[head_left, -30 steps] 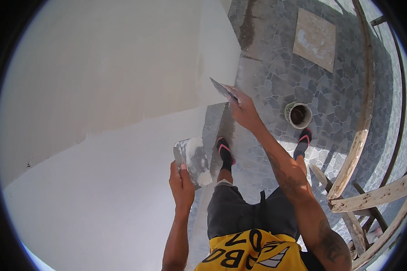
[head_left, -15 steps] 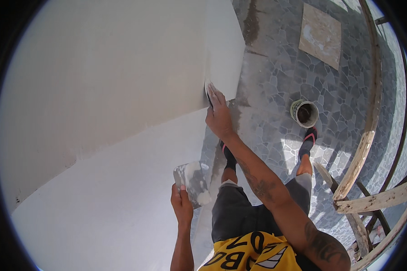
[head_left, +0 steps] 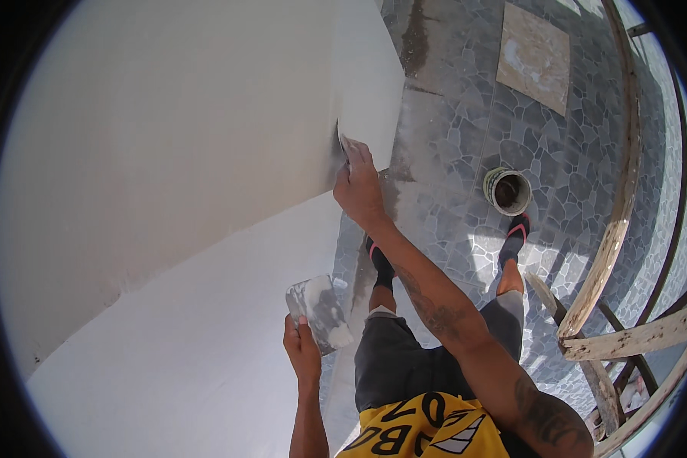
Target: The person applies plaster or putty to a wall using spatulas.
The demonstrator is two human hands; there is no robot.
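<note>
With my arm stretched forward, my right hand (head_left: 361, 187) grips a thin putty knife (head_left: 342, 139) whose blade edge lies against the wall (head_left: 206, 114) near its corner. The wall is grey-beige in its upper part and white along the lower band and the corner strip. Lower and to the left, my left hand (head_left: 303, 347) holds a flat metal plate (head_left: 319, 309), smeared with white putty and with a lump at its lower corner. The fingers of this hand are partly hidden behind the plate.
A bucket (head_left: 509, 192) with dark contents stands by my right foot on the stone-patterned tile floor (head_left: 458, 229). Farther off lies a square, stained board (head_left: 534, 57). Rough wooden poles (head_left: 607, 267) form a frame along the right side.
My right hand and the putty knife have shifted slightly left along the wall, the blade now more tilted. The view has shifted a little too; the left hand still holds the plate.
</note>
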